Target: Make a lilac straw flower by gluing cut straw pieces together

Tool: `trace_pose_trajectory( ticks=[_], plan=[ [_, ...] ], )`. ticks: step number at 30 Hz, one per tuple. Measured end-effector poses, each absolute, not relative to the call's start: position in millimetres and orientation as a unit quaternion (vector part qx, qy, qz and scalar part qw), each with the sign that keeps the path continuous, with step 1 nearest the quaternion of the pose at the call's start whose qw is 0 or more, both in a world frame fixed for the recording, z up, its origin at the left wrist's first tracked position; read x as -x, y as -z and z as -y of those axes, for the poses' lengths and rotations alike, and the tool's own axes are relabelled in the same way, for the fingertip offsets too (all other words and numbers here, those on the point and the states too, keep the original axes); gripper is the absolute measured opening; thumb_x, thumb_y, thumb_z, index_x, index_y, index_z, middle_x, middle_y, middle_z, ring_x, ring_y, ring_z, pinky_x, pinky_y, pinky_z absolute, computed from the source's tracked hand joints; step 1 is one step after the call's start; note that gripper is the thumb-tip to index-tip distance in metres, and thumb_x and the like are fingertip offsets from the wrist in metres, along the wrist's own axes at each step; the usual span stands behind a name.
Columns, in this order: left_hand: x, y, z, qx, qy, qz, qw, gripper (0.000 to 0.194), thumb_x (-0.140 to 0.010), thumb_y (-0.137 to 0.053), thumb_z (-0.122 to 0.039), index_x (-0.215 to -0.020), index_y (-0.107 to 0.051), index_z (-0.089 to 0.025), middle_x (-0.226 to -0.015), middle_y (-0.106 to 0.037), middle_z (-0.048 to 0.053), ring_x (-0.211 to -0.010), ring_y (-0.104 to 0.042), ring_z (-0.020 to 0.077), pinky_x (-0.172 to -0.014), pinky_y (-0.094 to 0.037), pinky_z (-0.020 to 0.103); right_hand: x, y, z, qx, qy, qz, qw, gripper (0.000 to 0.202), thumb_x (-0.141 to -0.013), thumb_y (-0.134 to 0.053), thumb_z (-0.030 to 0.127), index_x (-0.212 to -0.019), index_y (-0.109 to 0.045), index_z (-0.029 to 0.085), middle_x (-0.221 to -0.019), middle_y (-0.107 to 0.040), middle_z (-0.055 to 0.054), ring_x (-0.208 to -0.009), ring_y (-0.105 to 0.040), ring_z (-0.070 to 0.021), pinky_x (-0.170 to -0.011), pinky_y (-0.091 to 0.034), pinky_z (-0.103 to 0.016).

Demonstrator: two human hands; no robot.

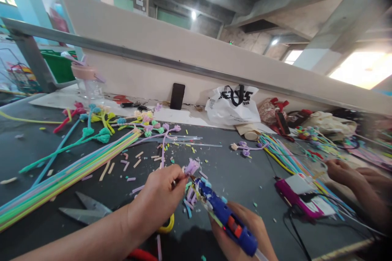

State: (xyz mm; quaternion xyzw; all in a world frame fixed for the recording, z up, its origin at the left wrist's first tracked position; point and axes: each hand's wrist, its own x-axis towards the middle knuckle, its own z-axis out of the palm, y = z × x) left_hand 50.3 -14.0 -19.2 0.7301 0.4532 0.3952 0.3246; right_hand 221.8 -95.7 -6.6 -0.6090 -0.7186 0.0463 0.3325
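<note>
Pinched in the fingers of my left hand (165,187) is a small purple pipe-cleaner flower (192,166). My right hand (245,224) is wrapped round a blue glue gun (228,214), whose nozzle points up and left at the base of the flower. A clear glue stick shows at the gun's rear end. Cut purple pipe-cleaner pieces (191,196) lie under the nozzle. Scissors with open blades (88,209) lie beneath my left forearm, partly covered by it.
Bundles of coloured pipe cleaners (70,175) lie at left, with finished flower stems (94,136) behind. A phone (177,96) leans at the back beside a white bag (232,106). At right are a magenta box with cables (298,200) and another person's hands (352,177).
</note>
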Motion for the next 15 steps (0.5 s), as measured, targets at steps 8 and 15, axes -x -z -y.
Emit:
trace_pose_trajectory(
  ticks=[8, 15],
  plan=[
    [-48.1, 13.6, 2.7, -0.424, -0.375, -0.309, 0.765, 0.021, -0.075, -0.059, -0.031, -0.066, -0.048, -0.015, -0.057, -0.050, -0.004, -0.035, -0.032, 0.0012, -0.036, -0.016, 0.016, -227.5, 6.8, 95.4, 0.654, 0.013, 0.647, 0.393, 0.026, -0.073, -0.052, 0.034, -0.052, -0.044, 0.021, -0.042, -0.046, 0.004, -0.036, -0.040, -0.0084, -0.037, -0.034, -0.019],
    [-49.9, 27.0, 8.6, -0.299, -0.314, -0.170, 0.885, 0.012, -0.081, -0.054, -0.020, -0.073, -0.051, -0.013, -0.062, -0.049, -0.003, -0.035, -0.031, -0.0015, -0.036, -0.014, 0.014, -226.8, 9.1, 94.2, 0.648, 0.013, 0.652, 0.393, 0.022, -0.070, -0.052, 0.029, -0.051, -0.044, 0.021, -0.042, -0.045, 0.004, -0.035, -0.040, -0.0087, -0.038, -0.036, -0.020]
  ],
)
